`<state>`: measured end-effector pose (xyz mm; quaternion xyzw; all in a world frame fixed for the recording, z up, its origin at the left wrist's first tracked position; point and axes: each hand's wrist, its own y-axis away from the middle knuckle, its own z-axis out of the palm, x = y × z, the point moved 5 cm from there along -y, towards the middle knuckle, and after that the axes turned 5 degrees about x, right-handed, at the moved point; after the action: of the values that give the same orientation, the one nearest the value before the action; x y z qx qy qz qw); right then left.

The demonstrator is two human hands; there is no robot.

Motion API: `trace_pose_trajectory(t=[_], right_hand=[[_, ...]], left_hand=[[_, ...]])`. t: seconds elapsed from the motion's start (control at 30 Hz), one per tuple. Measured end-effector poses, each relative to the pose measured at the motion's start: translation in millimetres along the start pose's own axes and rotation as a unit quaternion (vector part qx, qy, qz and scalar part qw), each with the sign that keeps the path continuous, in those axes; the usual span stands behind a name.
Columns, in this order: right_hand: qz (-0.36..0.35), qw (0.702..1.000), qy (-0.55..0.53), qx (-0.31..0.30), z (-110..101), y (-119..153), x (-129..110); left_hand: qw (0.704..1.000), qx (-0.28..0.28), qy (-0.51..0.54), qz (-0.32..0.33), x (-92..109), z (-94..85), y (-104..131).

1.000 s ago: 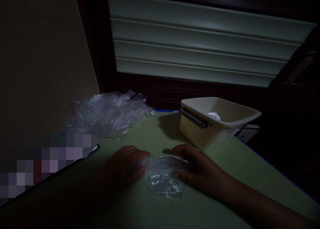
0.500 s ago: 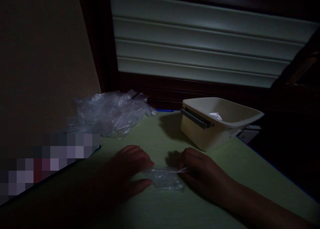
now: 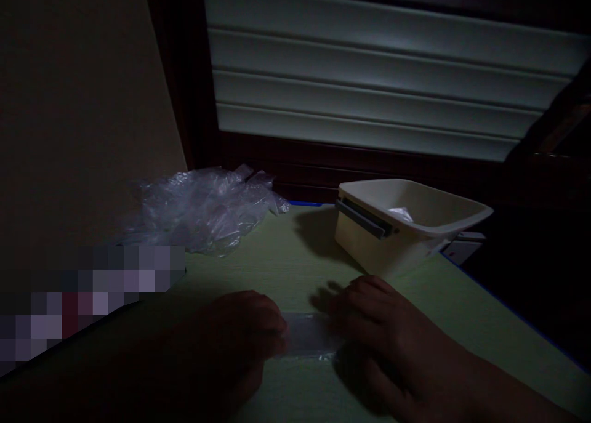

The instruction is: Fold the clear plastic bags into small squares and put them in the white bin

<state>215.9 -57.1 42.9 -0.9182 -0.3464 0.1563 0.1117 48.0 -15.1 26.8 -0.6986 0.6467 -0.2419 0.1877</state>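
A small clear plastic bag (image 3: 307, 334) lies flattened on the pale green tabletop (image 3: 277, 263), between my two hands. Dark and slightly blurred, my left hand (image 3: 244, 337) has its fingers bent together over the bag's left end, holding it against the table. My right hand (image 3: 383, 337) is over the right end of the bag, its fingers reaching left and smeared at the tips, the thumb well apart below. Whether its fingertips touch the bag is not clear.
A heap of crumpled clear plastic bags (image 3: 203, 210) lies at the back left. At the back right stands a cream bin (image 3: 392, 250) with a grey handle and some clear plastic inside. Behind rises a slatted panel (image 3: 369, 84). A pixelated patch covers the left edge.
My right hand has loosened its closed fingers and spread them over the bag. My left fingers have come down onto the left end, and the bag lies flatter.
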Motion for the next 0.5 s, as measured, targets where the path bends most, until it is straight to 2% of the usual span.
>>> trace_pose_trajectory(t=[0.1, 0.23, 0.33, 0.5], right_hand=[[-0.03, 0.997, 0.065, 0.005, -7.2, 3.8, -8.3], [-0.094, 0.979, 0.169, 0.066, -9.9, 15.0, -17.8], [-0.11, 0.967, 0.214, 0.085, -0.1, 28.8, -15.9], [-0.105, 0.953, 0.274, 0.069, 22.1, 60.8, -8.1]], left_hand=[[0.999, 0.019, 0.025, 0.007, 4.5, -4.6, 4.0], [1.0, 0.007, 0.021, -0.002, 7.1, -4.6, 6.4], [1.0, 0.012, -0.016, 0.008, 10.2, -6.2, 3.4], [0.995, 0.036, -0.087, 0.027, 13.4, -5.5, 1.6]])
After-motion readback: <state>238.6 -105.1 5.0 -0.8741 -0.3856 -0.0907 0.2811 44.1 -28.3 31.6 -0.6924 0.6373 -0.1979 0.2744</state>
